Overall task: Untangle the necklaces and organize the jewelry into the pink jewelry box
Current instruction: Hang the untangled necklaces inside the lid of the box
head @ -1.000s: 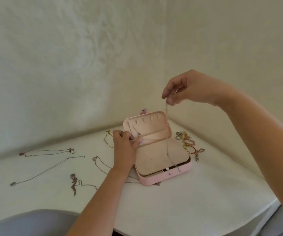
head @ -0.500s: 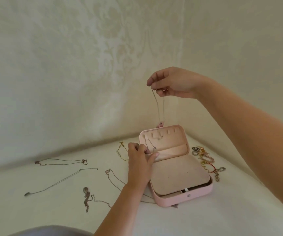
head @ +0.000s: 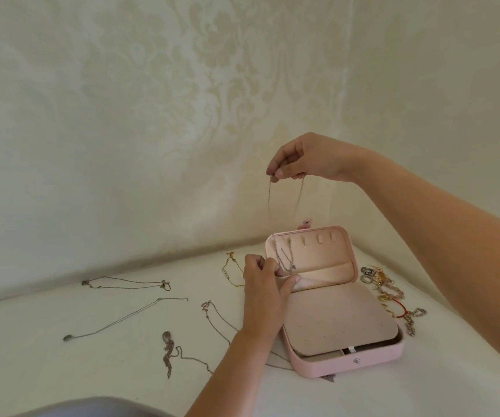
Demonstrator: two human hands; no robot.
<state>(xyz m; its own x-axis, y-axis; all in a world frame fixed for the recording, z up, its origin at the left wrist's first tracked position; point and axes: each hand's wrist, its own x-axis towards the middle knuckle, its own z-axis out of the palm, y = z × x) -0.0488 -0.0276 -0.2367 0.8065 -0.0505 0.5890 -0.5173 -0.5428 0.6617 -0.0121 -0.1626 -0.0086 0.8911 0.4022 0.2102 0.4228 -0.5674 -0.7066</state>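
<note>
White table point(head: 92, 371): pink box point(head: 348, 361) open; R hand point(head: 306, 159) pinches chain point(head: 269, 200), L hand point(head: 265, 290) grips pocket point(head: 324, 273).

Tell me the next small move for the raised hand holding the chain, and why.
Probably lower the right hand toward the hook tabs in the lid and seat the chain on one. That hand pinches the thin chain high above the open pink jewelry box, its two strands hanging toward the lid's left side, while the left hand grips the lid pocket at its edge.
</note>
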